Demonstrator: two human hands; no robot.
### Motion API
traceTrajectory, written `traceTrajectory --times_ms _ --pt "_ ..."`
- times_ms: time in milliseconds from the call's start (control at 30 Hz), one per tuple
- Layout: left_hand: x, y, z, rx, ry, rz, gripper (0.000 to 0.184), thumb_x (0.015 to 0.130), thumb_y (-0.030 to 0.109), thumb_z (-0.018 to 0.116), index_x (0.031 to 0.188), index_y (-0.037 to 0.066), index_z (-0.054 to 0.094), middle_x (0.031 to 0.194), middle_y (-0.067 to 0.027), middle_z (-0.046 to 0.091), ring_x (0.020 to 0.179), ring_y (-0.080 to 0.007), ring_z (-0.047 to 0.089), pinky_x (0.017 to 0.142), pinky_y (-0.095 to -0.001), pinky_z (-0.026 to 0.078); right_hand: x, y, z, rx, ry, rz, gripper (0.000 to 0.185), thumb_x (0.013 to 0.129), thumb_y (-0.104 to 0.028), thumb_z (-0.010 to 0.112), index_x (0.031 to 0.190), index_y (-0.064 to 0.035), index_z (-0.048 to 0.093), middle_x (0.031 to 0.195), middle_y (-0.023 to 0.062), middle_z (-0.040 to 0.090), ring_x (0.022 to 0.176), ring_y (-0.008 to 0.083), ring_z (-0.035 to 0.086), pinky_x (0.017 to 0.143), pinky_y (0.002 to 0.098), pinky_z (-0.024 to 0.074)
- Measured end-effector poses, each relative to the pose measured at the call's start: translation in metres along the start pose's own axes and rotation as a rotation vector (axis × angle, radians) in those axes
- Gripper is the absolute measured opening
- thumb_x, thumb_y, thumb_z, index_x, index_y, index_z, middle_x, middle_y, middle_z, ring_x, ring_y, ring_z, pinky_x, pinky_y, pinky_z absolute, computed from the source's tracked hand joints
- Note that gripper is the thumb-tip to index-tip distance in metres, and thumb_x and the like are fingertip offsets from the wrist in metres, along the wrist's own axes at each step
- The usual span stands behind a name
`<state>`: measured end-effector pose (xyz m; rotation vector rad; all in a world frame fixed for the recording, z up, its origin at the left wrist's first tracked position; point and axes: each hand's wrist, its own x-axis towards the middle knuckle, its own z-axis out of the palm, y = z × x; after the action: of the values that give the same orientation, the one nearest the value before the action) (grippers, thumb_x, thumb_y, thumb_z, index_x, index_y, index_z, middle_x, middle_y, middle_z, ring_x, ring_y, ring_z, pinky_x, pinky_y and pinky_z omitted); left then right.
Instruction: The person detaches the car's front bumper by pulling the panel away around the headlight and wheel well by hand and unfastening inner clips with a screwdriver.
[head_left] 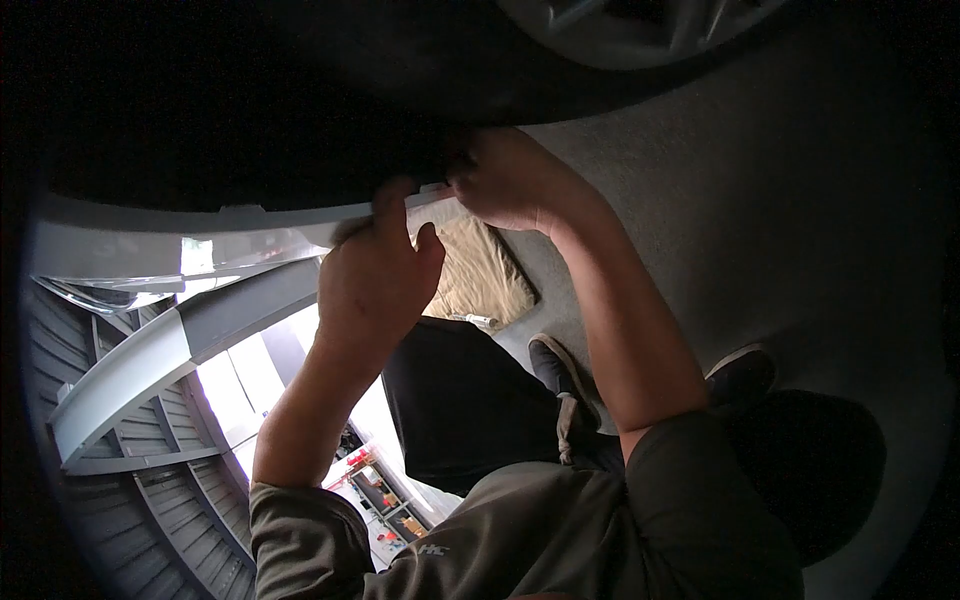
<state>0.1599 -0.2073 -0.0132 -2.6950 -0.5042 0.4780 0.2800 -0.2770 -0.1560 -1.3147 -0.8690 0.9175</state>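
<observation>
Above me is a car's wheel arch, deep in shadow, with the edge of a white bumper [130,245] running along it. My left hand [375,275] has its fingers hooked over the bumper's edge, the thumb standing apart on the near side. Beside it, my right hand [510,185] is closed at the bumper's lower end. Its fingertips disappear into the dark, so whatever they pinch is hidden. A wheel [640,40] with a spoked rim and dark tyre shows at the top, close past my right hand.
A tan cushion or folded cloth [475,270] lies on the grey floor [800,220] beneath my hands. My shoes [560,370] rest on the floor. A headlight [100,295], a grey beam [120,395] and shelves of small items [385,500] appear to the left.
</observation>
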Motion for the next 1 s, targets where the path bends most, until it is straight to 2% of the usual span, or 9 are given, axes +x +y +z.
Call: traceTrajectory --times_ms 67,167,267,467,567,667,767,900,1000 --pt "0.001 0.002 -0.002 0.026 -0.006 0.015 0.045 0.091 0.023 0.069 0.131 0.008 0.054 0.074 -0.0201 0.073 0.07 -0.0411 0.073 0.066 -0.0501 0.062 -0.001 0.002 0.0 0.044 0.005 -0.01 0.03 0.104 -0.015 0.048 0.115 0.0017 0.07 0.094 0.021 0.074 0.083 0.0267 0.071 0.077 0.0403 0.056" --pt "0.003 -0.003 0.001 0.073 -0.014 0.056 0.047 0.093 0.018 0.069 0.135 0.01 0.051 0.067 -0.0099 0.072 0.071 -0.0345 0.076 0.079 -0.0457 0.06 -0.005 -0.001 -0.009 0.033 -0.104 0.039 0.029 0.103 -0.013 0.051 0.119 0.0013 0.07 0.096 0.0193 0.074 0.085 0.0239 0.07 0.077 0.0372 0.0561" --pt "0.005 0.001 -0.002 0.074 -0.09 -0.02 0.048 0.093 0.018 0.069 0.136 0.008 0.051 0.066 -0.0096 0.071 0.071 -0.0326 0.076 0.08 -0.0454 0.059 0.003 0.022 0.007 0.044 -0.069 -0.094 0.027 0.1 -0.012 0.055 0.12 -0.0004 0.07 0.098 0.0162 0.073 0.086 0.0215 0.069 0.078 0.0347 0.056" --pt "0.003 -0.004 0.002 0.078 -0.105 -0.022 0.05 0.092 0.017 0.069 0.137 0.008 0.05 0.068 -0.0088 0.072 0.07 -0.0322 0.076 0.08 -0.043 0.06 0.004 0.029 0.014 0.225 -0.018 -0.111 0.03 0.097 -0.009 0.055 0.122 -0.0008 0.069 0.098 0.0138 0.074 0.083 0.0189 0.067 0.077 0.0342 0.0549" --pt "0.002 -0.008 0.001 0.004 -0.085 0.052 0.051 0.092 0.016 0.068 0.138 0.006 0.047 0.074 -0.0133 0.073 0.073 -0.0365 0.076 0.081 -0.0462 0.06 0.003 0.019 0.011 0.198 -0.051 0.003 0.031 0.1 -0.009 0.05 0.123 -0.0014 0.069 0.091 0.0131 0.072 0.074 0.0158 0.063 0.07 0.0334 0.0526" --pt "0.004 0.006 -0.008 0.127 -0.126 0.016 0.051 0.092 0.014 0.066 0.137 0.004 0.045 0.081 -0.02 0.073 0.076 -0.0411 0.075 0.083 -0.0526 0.06 -0.004 0.009 0.006 0.275 0.0 0.047 0.031 0.103 -0.01 0.046 0.122 -0.002 0.07 0.083 0.012 0.069 0.065 0.013 0.058 0.062 0.0327 0.0494" --pt "0.006 0.009 -0.016 0.083 -0.098 0.023 0.034 0.089 0.017 0.068 0.119 0.002 0.063 0.083 -0.02 0.072 0.067 -0.0392 0.072 0.065 -0.0489 0.061 -0.004 0.008 0.012 0.335 0.06 0.04 0.032 0.103 -0.009 0.045 0.12 -0.002 0.07 0.078 0.0106 0.066 0.061 0.0116 0.055 0.058 0.0322 0.0477" --pt "0.009 0.01 -0.029 0.463 -0.137 0.32 0.011 0.081 0.017 0.072 0.081 0.006 0.075 0.111 -0.0163 0.066 0.065 -0.0313 0.071 0.065 -0.0446 0.058 -0.004 0.008 0.012 0.287 0.071 -0.015 0.031 0.103 -0.009 0.046 0.119 -0.002 0.071 0.081 0.011 0.067 0.061 0.012 0.055 0.058 0.0328 0.0483" --pt "0.011 0.012 -0.028 0.568 -0.235 0.287 0.014 0.077 0.017 0.074 0.067 0.008 0.075 0.119 -0.0126 0.062 0.064 -0.026 0.07 0.066 -0.0419 0.057 -0.003 0.014 0.011 0.316 0.055 -0.05 0.027 0.1 -0.009 0.053 0.12 -0.003 0.071 0.089 0.0125 0.072 0.066 0.0141 0.059 0.062 0.0341 0.0509"
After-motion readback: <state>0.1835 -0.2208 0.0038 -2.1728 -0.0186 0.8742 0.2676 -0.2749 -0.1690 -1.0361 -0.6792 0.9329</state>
